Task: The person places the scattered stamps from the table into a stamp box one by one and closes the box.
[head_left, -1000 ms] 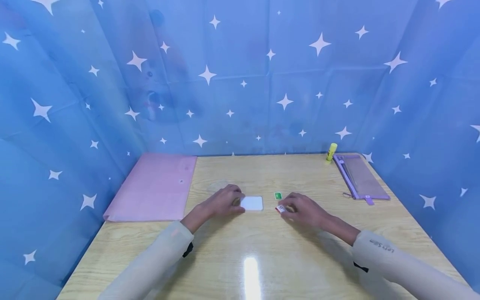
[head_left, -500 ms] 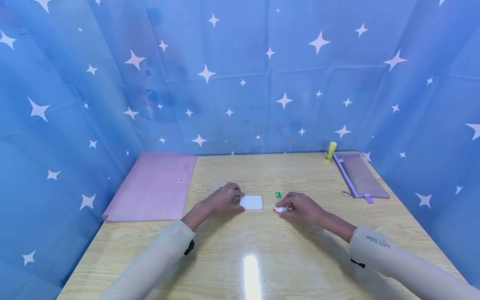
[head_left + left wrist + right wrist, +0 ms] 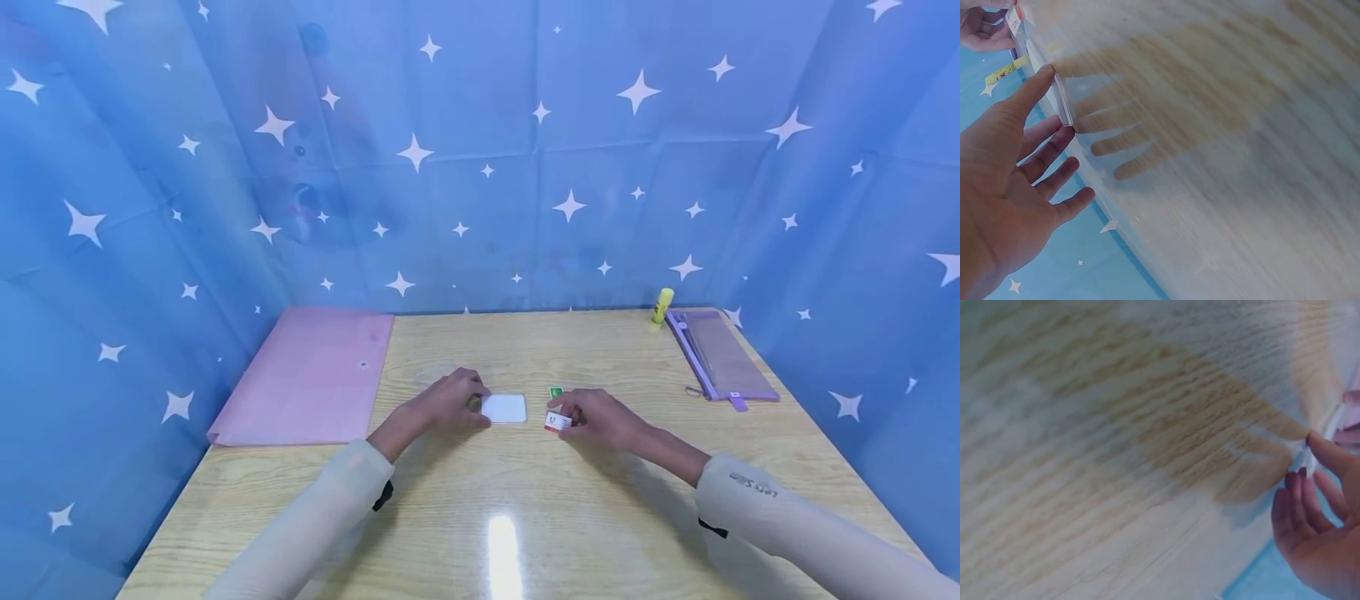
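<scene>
In the head view my left hand [image 3: 448, 402] holds the left end of a white rounded rectangular block [image 3: 504, 407] that lies flat on the table. Its thumb and a fingertip sit on opposite edges, as the left wrist view also shows; the other fingers spread free. To the right, my right hand [image 3: 600, 415] pinches a small white card [image 3: 557, 421] with a red edge and dark print, tilted above the tabletop. Just behind those fingers lies a small green card [image 3: 556, 391] with a pale border, partly covered. The right wrist view shows the white card [image 3: 1310, 461] nearly edge-on.
A pink folder [image 3: 307, 375] covers the table's far left. At the back right stand a yellow glue stick [image 3: 662, 307] and a purple-edged zip pouch [image 3: 723, 354]. Blue star-printed cloth [image 3: 480, 167] hangs along the table's back and sides. The wooden tabletop [image 3: 420, 517] is glossy.
My right hand has turned the small white card so its printed face shows more, and shifted slightly left, partly covering the green card. My left hand and the white block stay put.
</scene>
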`<act>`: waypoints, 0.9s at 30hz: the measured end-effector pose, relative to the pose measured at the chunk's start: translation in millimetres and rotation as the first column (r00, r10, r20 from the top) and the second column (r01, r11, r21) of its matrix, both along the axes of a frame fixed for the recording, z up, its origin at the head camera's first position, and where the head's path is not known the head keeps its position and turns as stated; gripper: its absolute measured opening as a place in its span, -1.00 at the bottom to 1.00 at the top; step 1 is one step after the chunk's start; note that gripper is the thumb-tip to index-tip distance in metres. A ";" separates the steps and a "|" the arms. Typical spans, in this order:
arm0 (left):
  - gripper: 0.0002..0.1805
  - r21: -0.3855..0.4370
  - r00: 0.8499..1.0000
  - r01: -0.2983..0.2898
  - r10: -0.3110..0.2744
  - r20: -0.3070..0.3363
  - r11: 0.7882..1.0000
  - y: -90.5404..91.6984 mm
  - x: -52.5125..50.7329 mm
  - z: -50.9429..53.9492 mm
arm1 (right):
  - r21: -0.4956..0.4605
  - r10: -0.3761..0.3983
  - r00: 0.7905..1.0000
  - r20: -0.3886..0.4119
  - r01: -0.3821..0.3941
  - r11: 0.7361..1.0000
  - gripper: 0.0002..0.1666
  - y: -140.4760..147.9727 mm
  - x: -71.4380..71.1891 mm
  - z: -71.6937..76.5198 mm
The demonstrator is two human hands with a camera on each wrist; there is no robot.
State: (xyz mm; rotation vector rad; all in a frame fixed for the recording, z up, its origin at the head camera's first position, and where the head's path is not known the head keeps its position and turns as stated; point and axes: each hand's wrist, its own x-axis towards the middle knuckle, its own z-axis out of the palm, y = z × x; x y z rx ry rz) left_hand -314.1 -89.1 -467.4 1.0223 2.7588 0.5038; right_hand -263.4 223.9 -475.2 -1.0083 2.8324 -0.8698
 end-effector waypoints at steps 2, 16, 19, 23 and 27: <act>-0.43 0.000 1.000 0.003 -0.003 0.001 1.000 0.9 0.0 0.5 | -0.002 -0.002 1.000 0.013 0.002 1.000 -0.57 -0.6 -1.1 0.2; -0.43 0.003 1.000 -0.016 0.016 0.013 1.000 3.5 -0.7 -1.2 | -0.085 0.040 0.999 0.025 -0.038 0.996 -0.71 -2.2 -3.8 -1.1; -0.43 0.007 1.000 -0.018 0.017 0.016 1.000 3.7 -0.5 -0.8 | -0.121 0.069 0.997 0.031 -0.065 0.991 -0.72 -2.8 -5.9 0.5; -0.44 0.002 1.000 -0.020 0.020 0.016 1.000 4.1 -0.2 0.0 | -0.154 0.085 0.995 0.048 -0.077 0.985 -0.71 -4.5 -11.8 2.4; -0.45 -0.001 1.000 -0.020 0.020 0.012 1.000 5.0 -0.5 0.3 | -0.171 0.080 0.994 0.071 -0.066 0.983 -0.71 -9.0 -19.9 4.6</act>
